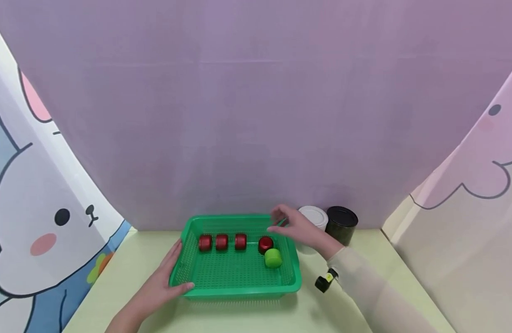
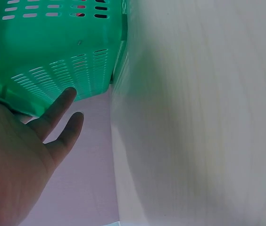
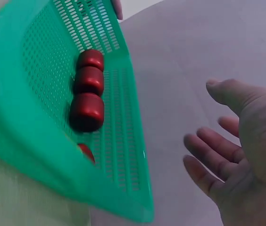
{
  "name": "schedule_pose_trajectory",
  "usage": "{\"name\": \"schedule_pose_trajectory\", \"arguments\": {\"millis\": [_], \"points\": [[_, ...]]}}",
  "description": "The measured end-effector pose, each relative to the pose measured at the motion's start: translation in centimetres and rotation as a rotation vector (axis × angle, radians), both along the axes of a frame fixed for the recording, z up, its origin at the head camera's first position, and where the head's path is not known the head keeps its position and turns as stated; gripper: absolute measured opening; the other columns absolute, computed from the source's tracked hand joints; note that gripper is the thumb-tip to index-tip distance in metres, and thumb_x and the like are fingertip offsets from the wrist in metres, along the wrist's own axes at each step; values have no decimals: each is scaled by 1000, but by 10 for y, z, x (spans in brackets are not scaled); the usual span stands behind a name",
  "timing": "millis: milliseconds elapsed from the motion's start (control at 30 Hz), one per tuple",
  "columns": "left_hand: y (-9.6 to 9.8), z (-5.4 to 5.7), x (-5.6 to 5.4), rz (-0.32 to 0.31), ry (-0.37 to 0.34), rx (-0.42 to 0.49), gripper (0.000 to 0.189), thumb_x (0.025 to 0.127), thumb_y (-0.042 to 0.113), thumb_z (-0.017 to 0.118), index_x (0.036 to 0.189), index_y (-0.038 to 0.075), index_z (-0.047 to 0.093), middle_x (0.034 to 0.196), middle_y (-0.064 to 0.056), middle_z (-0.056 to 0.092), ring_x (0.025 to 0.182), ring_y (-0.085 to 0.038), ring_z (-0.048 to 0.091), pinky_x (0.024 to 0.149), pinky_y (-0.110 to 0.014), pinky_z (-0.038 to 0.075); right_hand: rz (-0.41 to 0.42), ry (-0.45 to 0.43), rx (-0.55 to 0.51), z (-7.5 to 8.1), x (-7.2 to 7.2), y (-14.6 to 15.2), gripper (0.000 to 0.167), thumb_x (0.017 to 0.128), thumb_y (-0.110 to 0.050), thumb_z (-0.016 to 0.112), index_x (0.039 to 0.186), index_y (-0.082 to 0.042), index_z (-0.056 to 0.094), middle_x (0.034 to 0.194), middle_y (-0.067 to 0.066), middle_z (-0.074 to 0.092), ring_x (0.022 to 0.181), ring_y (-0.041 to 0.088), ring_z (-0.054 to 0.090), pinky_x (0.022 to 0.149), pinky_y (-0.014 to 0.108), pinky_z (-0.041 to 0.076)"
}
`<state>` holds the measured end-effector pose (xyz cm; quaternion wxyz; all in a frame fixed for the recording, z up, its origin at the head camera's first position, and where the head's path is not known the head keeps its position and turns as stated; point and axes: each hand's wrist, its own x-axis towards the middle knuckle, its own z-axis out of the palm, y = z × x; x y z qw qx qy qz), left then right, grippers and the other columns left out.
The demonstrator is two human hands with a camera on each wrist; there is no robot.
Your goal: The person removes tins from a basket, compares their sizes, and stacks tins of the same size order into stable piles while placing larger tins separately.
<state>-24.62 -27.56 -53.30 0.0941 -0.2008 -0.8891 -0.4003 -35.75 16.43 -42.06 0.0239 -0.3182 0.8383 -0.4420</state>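
A green plastic basket (image 1: 231, 291) with slotted walls stands on the table. My left hand (image 1: 158, 284) holds its front left corner, thumb over the rim and fingers along the outside. In the left wrist view two fingers (image 2: 60, 110) stretch out beside the basket's wall. My right hand (image 1: 299, 226) is above the back right corner, fingers loosely bent and holding nothing. Inside, three dark red, shiny, rounded cylinders (image 1: 221, 242) form a row on the left. Another red one (image 1: 265, 244) lies to the right, with a bright green one (image 1: 273, 258) in front of it.
Behind my right forearm stand a white-lidded container (image 1: 314, 216) and a dark canister with a black lid (image 1: 342, 222). The pale table (image 1: 335, 310) meets a purple cloth backdrop (image 1: 247, 138). Printed cloths hang at both sides.
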Motion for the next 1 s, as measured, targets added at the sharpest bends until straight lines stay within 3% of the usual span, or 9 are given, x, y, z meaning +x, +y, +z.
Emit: {"name": "schedule_pose_trajectory", "arguments": {"millis": [267,400,600,700,867,1000], "points": [[0,-1,1,8,0,-12,118,91,33,92,176,1,17,182,-24,14,160,-61,21,115,-80,33,98,-48,92,1,-15,-47,39,104,-31,81,135,-13,67,122,-1,72,112,16,70,99,39,59],[1,0,1,13,2,-26,118,91,34,93,176,1,17,183,-22,15,160,-59,23,114,-76,34,124,-33,112,2,-20,-72,37,103,-33,82,132,-14,69,122,-3,73,115,20,71,98,36,60],[2,2,0,23,-4,-46,118,92,36,92,177,5,17,184,-17,15,163,-53,23,116,-69,34,155,-12,121,-7,-32,-109,37,103,-33,83,132,-14,69,134,7,70,128,33,67,101,33,58],[3,3,0,11,-9,-24,117,93,36,91,177,5,17,184,-18,14,163,-55,21,116,-74,32,166,2,139,-12,-36,-126,38,103,-34,83,133,-15,69,140,14,67,129,35,66,100,33,58],[3,3,0,13,-14,-19,117,93,36,91,177,4,17,184,-19,14,163,-56,21,116,-76,31,175,46,169,-25,-44,-152,35,104,-34,82,131,-15,71,137,12,68,126,32,67,98,30,57],[3,4,1,12,-10,-24,116,93,35,91,176,2,17,183,-21,15,162,-56,22,115,-76,32,181,16,182,-30,-45,-166,39,105,-33,81,137,-12,70,141,14,68,129,31,66,101,32,56]]}}
